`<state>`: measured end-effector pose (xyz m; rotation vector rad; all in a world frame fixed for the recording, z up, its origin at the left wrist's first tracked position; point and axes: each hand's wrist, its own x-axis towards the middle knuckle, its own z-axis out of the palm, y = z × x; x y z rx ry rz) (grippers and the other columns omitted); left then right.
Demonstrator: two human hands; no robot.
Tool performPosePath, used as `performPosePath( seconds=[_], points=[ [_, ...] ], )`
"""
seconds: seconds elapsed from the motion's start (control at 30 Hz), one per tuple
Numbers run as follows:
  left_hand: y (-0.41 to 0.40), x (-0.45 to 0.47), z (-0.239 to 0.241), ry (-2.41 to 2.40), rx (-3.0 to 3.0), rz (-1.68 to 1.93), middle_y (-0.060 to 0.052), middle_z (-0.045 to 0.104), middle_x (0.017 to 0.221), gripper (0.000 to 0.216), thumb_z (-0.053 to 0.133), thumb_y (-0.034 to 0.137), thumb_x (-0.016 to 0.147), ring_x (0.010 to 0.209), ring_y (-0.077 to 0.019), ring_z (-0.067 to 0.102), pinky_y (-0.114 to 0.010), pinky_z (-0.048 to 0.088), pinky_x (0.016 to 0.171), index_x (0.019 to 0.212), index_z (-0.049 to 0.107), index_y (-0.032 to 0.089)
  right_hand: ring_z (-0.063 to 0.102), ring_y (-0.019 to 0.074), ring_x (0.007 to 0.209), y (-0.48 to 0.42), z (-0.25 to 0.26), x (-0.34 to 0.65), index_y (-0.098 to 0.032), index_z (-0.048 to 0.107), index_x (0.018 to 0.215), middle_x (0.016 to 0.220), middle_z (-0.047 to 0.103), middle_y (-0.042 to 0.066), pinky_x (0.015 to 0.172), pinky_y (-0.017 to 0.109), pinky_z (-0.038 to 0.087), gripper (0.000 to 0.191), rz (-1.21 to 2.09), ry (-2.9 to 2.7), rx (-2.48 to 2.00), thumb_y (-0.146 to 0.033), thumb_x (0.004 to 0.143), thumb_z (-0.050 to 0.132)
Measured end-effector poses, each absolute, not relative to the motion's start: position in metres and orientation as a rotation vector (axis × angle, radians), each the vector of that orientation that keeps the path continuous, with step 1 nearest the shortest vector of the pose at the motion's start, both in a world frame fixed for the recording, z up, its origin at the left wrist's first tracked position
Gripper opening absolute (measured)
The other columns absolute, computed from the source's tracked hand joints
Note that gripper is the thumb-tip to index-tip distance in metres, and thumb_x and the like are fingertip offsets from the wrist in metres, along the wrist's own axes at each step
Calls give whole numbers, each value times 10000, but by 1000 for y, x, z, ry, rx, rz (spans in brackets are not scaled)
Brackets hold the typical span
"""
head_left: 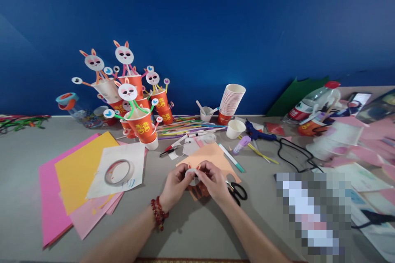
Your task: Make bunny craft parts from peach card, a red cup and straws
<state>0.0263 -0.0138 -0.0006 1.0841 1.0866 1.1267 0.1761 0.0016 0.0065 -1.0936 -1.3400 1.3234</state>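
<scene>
Both my hands meet at the middle of the grey table [191, 230]. My left hand [176, 185], with a red bead bracelet on the wrist, and my right hand [212, 181] pinch a small white paper cut-out [191, 172] between their fingertips. Under them lie an orange paper sheet [212, 154] and a red-orange paper piece [200, 192]. Black-handled scissors [237, 192] rest just right of my right hand.
Pink and yellow sheets [77, 172] and a tape roll [119, 171] on white paper lie left. Rabbit-faced red cups [140, 125] stand at the back, beside coloured straws [188, 127], stacked cups [231, 100], a white cup [235, 128], a blue glue gun [256, 132] and a bottle [311, 102].
</scene>
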Motion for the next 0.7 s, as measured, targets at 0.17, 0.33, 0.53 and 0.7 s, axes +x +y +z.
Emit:
performPosePath(
  seconds=[0.17, 0.33, 0.53, 0.7],
  points=[
    [-14, 27, -1, 1079, 1095, 1137, 40, 503, 627, 419, 682, 551, 778, 575, -96, 462, -188, 427, 513, 715, 533, 164, 467, 122, 580, 1, 5, 176, -188, 543, 723, 652, 496, -29, 521, 223, 405, 226, 1326, -1347, -1089, -372, 811, 641],
    [-13, 27, -2, 1080, 1093, 1144, 41, 500, 627, 414, 681, 543, 782, 574, -94, 464, -188, 432, 517, 712, 532, 163, 496, 126, 579, 0, 6, 177, -188, 553, 747, 663, 523, -22, 530, 231, 423, 248, 1347, -1358, -1075, -408, 824, 639],
    [-13, 25, -3, 1062, 1074, 1140, 24, 533, 686, 397, 680, 539, 783, 615, -115, 503, -200, 458, 518, 755, 553, 165, 525, 137, 609, -1, 8, 178, -192, 565, 847, 713, 555, -13, 552, 244, 447, 263, 1390, -1382, -1052, -441, 829, 647],
    [-13, 25, -1, 1054, 1046, 1146, 24, 542, 696, 386, 685, 528, 784, 634, -116, 501, -194, 459, 531, 767, 556, 165, 499, 131, 618, 0, 8, 178, -187, 559, 793, 705, 528, -19, 557, 239, 429, 275, 1359, -1385, -1049, -444, 824, 650]
  ],
)
